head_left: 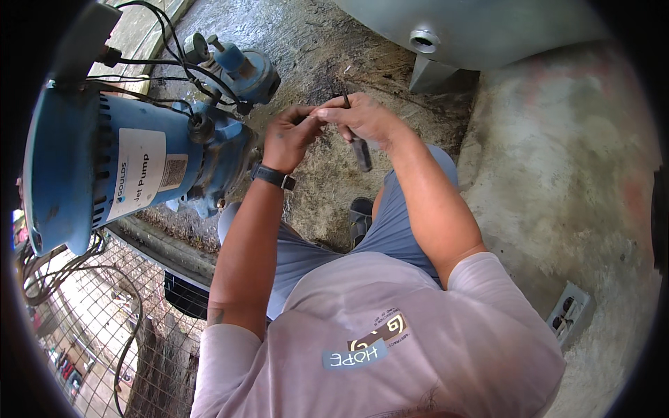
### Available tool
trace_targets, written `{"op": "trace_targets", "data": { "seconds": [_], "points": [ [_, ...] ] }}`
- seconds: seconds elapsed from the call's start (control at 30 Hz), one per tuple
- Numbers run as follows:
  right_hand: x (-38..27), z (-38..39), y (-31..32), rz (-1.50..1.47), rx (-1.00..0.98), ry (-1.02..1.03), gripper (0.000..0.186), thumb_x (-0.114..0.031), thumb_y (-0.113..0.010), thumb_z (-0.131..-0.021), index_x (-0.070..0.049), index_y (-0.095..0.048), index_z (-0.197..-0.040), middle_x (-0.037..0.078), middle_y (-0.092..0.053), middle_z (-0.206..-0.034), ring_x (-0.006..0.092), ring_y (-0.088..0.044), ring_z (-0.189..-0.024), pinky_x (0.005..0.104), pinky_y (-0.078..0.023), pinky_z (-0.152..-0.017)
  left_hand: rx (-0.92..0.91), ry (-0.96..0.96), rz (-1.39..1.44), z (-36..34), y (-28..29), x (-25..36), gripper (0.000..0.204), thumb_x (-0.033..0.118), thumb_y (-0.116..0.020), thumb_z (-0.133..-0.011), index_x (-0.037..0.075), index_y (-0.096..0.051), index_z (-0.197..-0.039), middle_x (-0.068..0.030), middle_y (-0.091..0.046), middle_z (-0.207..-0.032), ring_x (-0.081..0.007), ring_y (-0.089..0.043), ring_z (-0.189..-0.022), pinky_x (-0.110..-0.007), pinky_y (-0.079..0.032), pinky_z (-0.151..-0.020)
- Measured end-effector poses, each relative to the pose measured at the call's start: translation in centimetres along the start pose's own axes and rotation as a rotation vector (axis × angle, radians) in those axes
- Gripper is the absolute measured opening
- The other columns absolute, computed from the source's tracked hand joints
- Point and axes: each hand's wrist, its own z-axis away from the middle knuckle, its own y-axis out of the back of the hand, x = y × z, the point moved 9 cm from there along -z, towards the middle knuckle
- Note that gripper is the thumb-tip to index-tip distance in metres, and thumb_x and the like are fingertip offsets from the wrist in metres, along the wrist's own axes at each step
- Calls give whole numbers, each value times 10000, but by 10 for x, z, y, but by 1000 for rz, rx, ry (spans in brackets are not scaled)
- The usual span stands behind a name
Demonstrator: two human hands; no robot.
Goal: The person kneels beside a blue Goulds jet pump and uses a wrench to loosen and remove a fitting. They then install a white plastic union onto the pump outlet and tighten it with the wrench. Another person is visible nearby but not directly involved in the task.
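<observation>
My left hand (293, 139) is raised beside the blue pump, its fingertips pinched together against my right thumb; what lies between them is too small to make out. My right hand (366, 122) grips a slim dark tool (361, 153), whose handle hangs below my fingers and whose narrow end sticks up above them. A big blue cylindrical pump (104, 167) with a white label lies at the left, dark cables running to it. Beyond it stands a smaller blue fitting (251, 76) with a bolt on top.
A large grey tank (474, 24) with a threaded port is at the top. A worn concrete surface (557, 174) spans the right, with a pale case (568, 313) holding dark items. Wire mesh (90, 320), loose cables and a low concrete edge (174, 247) lie at the lower left.
</observation>
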Motion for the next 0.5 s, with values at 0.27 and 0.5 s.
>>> {"op": "trace_targets", "data": {
  "seconds": [0.27,0.5],
  "points": [
    [-4,-2,-9,133,385,187,231,-249,-712,-896,-18,-704,-896,-15,-584,-667,64,-504,-537,236,-400,-488,248,10,191,12,5,-12,162,149,-652,-932,-7,-687,-958,4,-621,-728,-43,-499,-571,-221,-394,-499],
    [-24,12,-9,250,759,468,317,-324,-625,-945,-9,-624,-917,110,-640,-871,222,-620,-765,365,-493,-702,362,-14,99,12,6,1,191,144,-597,-951,-19,-682,-1002,-7,-628,-708,-72,-549,-595,-243,-423,-524]
  ]
}}
